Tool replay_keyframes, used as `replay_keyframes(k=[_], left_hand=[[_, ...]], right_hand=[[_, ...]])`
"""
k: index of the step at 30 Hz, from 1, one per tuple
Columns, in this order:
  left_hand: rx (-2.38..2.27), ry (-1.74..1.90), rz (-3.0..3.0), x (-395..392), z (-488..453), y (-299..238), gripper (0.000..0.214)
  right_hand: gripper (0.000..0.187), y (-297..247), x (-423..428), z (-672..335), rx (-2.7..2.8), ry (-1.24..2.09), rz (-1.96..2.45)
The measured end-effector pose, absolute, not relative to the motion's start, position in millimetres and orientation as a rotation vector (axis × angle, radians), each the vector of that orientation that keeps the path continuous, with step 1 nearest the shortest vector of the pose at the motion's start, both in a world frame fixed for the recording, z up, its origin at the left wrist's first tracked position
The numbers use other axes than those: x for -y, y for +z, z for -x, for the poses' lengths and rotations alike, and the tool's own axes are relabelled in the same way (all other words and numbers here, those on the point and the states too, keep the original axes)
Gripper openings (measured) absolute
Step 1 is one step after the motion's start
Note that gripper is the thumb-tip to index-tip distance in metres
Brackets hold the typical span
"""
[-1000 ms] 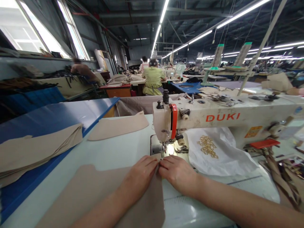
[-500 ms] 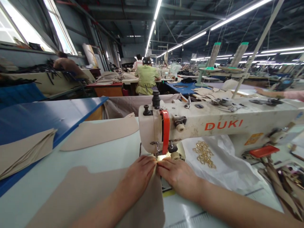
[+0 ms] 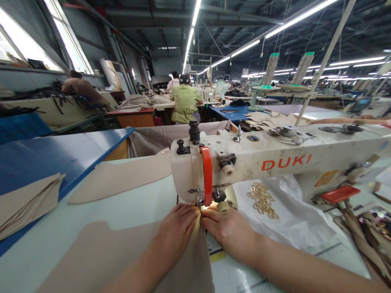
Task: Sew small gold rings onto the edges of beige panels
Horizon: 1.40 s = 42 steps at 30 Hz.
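Both hands meet just under the lit needle area of a white sewing machine marked DUKI. A flat beige fabric piece lies on the pale table beneath my left hand, its edge running up to the needle. My left fingers are closed together and press on this piece beside the presser foot. From the other side, my right hand has its fingers closed at the same edge, with the thumb tucked in. The fingertips of both hands partly hide the stitching spot.
A heap of gold metal rings rests on white sheeting under the machine arm. Another beige piece lies beyond the hands. Stacked beige pieces sit on a blue table at left. Several people work behind.
The whole view has shifted slightly left. Both hands stay at the needle, with the fabric barely moved. At the far right, another person's arm reaches farther across behind the machine.
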<state>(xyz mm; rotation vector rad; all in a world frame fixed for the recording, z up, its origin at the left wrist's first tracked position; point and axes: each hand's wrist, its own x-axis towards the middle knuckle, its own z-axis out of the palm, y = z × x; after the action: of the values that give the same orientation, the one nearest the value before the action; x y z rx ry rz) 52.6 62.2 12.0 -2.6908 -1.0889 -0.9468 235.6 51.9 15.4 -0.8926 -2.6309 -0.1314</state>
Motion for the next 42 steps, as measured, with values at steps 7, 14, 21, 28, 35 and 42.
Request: replay_keyframes(k=[7,14,21,28,35,42], left_hand=[[1.163,-0.961,2.720,-61.0,-50.7,11.2,0.026],[1.202,-0.865,2.674,-50.9,-45.5,5.9,0.028],[1.155,-0.639,2.741,-48.4,-38.8,-5.4,0.033],[1.136,-0.683,2.760,-47.6,-42.7,1.9,0.033],[1.122,-0.641,2.684,-51.5,-42.4,3.2,0.034],[1.136,-0.553,2.675,-54.4,-40.9,0.5,0.033]], right_hand=[[0.010,11.5,-48.3,-238.8,2.609,-0.153,0.831],[0.008,10.2,-45.8,-241.9,2.654,-0.131,0.677],[0.009,12.8,-45.7,-241.6,2.707,-0.107,0.683],[0.010,16.9,-45.5,-240.5,2.725,-0.083,0.707],[0.011,16.0,-49.2,-238.6,2.729,-0.058,0.721],[0.010,15.4,-49.5,-238.4,2.718,-0.052,0.724]])
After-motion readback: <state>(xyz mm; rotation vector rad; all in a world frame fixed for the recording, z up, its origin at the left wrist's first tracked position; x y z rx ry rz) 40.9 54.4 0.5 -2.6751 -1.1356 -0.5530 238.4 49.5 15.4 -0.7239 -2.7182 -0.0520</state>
